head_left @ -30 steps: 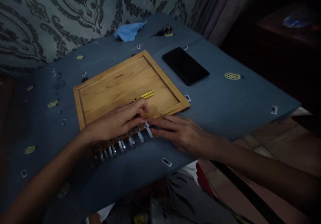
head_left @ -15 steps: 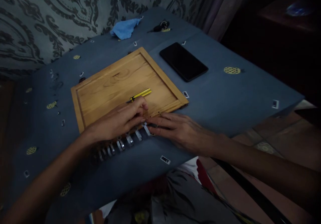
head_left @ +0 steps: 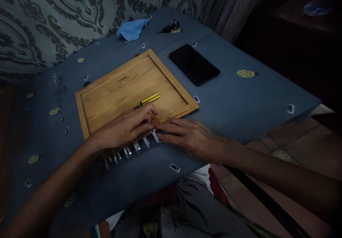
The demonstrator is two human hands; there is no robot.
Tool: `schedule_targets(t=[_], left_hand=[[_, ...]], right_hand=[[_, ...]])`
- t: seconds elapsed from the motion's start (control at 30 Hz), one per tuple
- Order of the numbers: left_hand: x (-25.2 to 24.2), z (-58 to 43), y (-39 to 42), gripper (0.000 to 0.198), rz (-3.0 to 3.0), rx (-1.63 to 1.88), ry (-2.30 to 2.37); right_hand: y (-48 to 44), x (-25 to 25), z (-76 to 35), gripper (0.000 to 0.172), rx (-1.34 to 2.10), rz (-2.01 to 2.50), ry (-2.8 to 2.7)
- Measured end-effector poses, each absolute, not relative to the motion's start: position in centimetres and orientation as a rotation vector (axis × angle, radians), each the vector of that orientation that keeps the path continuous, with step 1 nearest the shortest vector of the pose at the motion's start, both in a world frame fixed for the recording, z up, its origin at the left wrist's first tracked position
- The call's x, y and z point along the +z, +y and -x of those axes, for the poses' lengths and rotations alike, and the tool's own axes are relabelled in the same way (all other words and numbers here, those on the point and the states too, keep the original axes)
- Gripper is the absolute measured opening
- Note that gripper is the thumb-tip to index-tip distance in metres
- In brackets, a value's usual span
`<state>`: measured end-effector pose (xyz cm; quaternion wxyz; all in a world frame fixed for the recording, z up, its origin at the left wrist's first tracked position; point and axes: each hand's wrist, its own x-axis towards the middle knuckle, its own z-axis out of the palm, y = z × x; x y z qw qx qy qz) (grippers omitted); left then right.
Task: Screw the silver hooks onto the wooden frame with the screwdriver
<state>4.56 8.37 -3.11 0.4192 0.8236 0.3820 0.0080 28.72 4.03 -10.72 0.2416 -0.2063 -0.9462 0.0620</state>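
A framed wooden board [head_left: 117, 95] lies on the table, with a row of curved metal hooks [head_left: 137, 146] along its near edge. My left hand [head_left: 128, 124] rests across the board's near side, thumb and fingertips pinched together at the rightmost metal hook [head_left: 155, 136]. Whatever lies in that pinch is too small to make out. From the right, my right hand [head_left: 191, 136] reaches in, its fingers stretched along the edge and its fingertips pressed against that same hook. A yellow-and-black screwdriver [head_left: 149, 99] lies on the board just beyond my left hand, its shaft partly hidden.
A black phone [head_left: 194, 64] lies right of the board. Toward the back are a blue cloth [head_left: 133, 30] and a dark bunch of keys [head_left: 171, 27]. Small metal bits [head_left: 62, 119] are scattered at left. A blue patterned tablecloth [head_left: 227, 102] covers the table; a patterned curtain [head_left: 80, 10] hangs behind.
The view has shifted very slightly. Both hands stay at the rightmost hook with almost the same grip; the board, screwdriver and phone lie as before.
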Motion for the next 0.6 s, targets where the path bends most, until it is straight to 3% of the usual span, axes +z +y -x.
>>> schedule_targets(t=[0.33, 0.6], left_hand=[[-3.33, -4.42, 8.63, 0.021, -2.065, 0.005, 0.971], [-3.48, -4.38, 8.73, 0.023, -2.020, 0.007, 0.958]], right_hand=[[4.04, -10.79, -28.52, 0.046, 0.174, 0.554, -2.565], [4.07, -11.00, -28.52, 0.055, 0.143, 0.582, -2.575]])
